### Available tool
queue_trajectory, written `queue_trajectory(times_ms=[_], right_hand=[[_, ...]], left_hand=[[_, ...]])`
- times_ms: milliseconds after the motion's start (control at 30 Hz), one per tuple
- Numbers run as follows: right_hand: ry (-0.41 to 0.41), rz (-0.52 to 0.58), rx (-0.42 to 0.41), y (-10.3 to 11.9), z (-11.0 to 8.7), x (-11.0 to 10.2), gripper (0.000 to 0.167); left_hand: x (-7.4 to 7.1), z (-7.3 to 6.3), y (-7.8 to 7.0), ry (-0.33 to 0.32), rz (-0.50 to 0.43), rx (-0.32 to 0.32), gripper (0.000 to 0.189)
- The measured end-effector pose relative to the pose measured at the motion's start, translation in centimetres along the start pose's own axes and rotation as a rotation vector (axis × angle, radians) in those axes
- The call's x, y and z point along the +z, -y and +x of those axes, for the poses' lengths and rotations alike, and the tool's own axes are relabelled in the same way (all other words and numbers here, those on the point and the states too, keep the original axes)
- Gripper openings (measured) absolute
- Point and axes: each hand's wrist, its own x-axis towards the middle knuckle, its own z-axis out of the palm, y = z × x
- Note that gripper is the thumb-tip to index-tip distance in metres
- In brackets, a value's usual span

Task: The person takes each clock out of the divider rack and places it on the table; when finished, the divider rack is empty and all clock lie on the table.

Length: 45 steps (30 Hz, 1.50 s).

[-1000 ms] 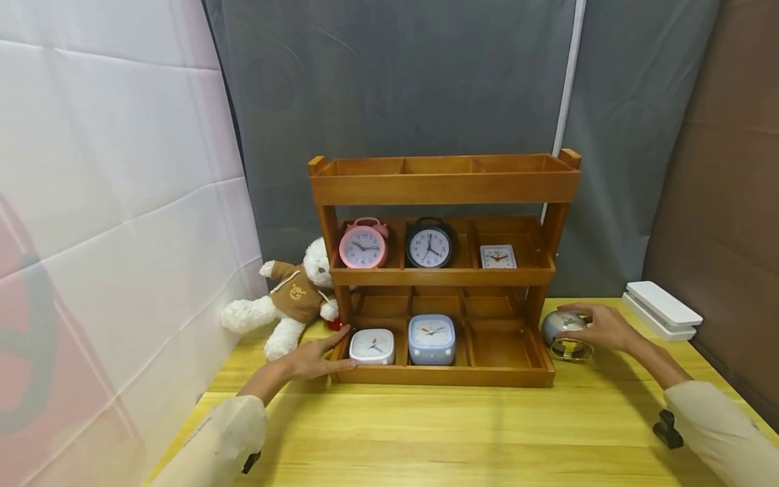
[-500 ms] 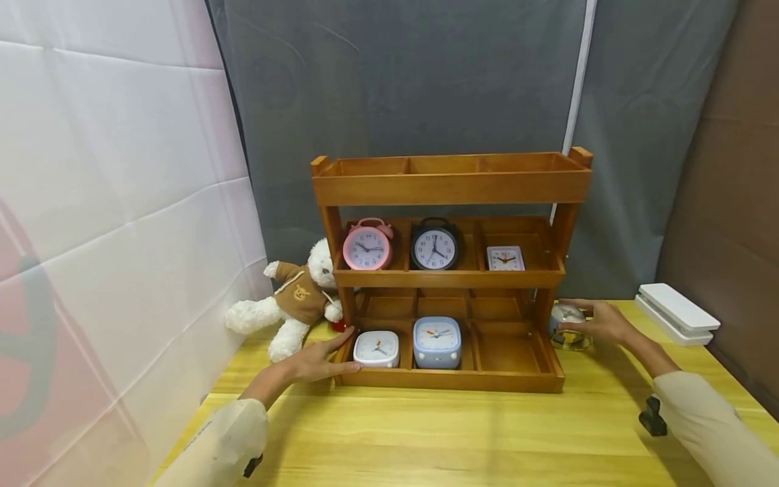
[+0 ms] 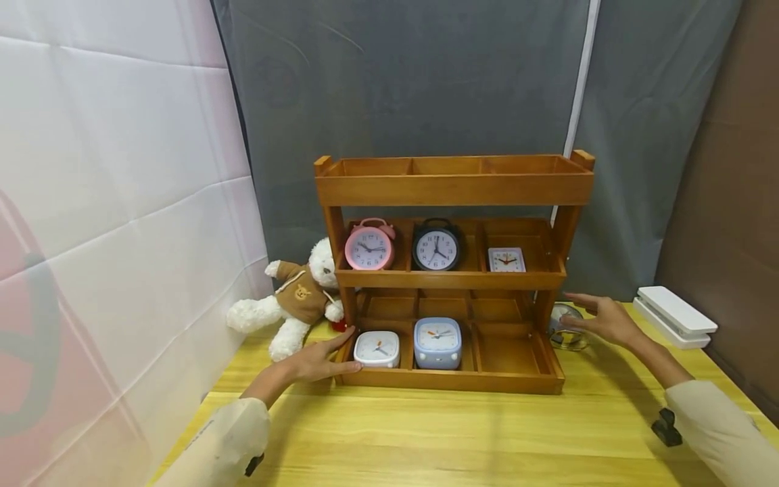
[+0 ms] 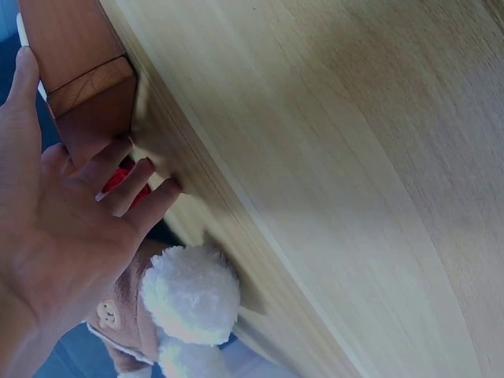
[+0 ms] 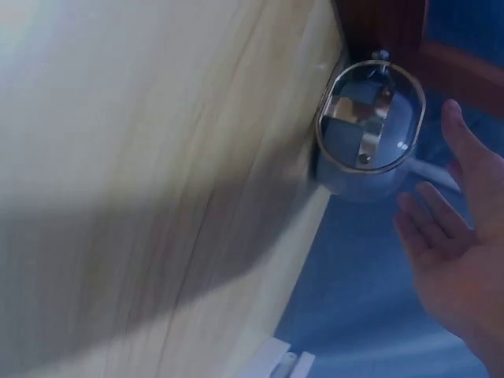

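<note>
Fingers spread, the left hand (image 3: 314, 360) rests against the lower left corner of the brown wooden three-tier shelf (image 3: 450, 279); the right hand (image 3: 608, 322) is spread just beside the rounded silver-grey, gold-ringed object (image 5: 368, 130) on the bench (image 3: 438, 433).

Right hand (image 3: 608, 325) off the grey clock (image 5: 350, 142): grip of a second ago let go, thumb and fingers now parted, clear of it. Clock now nearer the rack's (image 3: 453, 191) right end, toward bench's (image 3: 426, 433) far edge.

Left fingers (image 3: 338, 339) on rack (image 3: 454, 190); clocks (image 3: 437, 343) inside
</note>
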Motion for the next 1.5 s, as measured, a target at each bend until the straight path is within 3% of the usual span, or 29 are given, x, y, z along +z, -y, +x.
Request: queue_trajectory(times_ms=[367, 800, 1100, 1500], right_hand=[[-0.04, -0.028, -0.051, 2.6, -1.9, 0.8, 0.056], [-0.004, -0.06, -0.067, 7.0, -3.1, 2.9, 0.057], [0.042, -0.006, -0.145, 10.8, -1.4, 5.8, 0.06], [0.095, 0.066, -0.168, 15.1, 2.5, 9.6, 0.065]], left_hand=[[0.2, 0.3, 0.4, -0.023, 0.023, 0.011, 0.095], [0.4, 0.5, 0.9, -0.059, 0.009, 0.029, 0.093], [0.2, 0.4, 0.5, -0.059, -0.003, -0.01, 0.095], [0.3, 0.3, 0.4, -0.061, -0.034, -0.014, 0.096]])
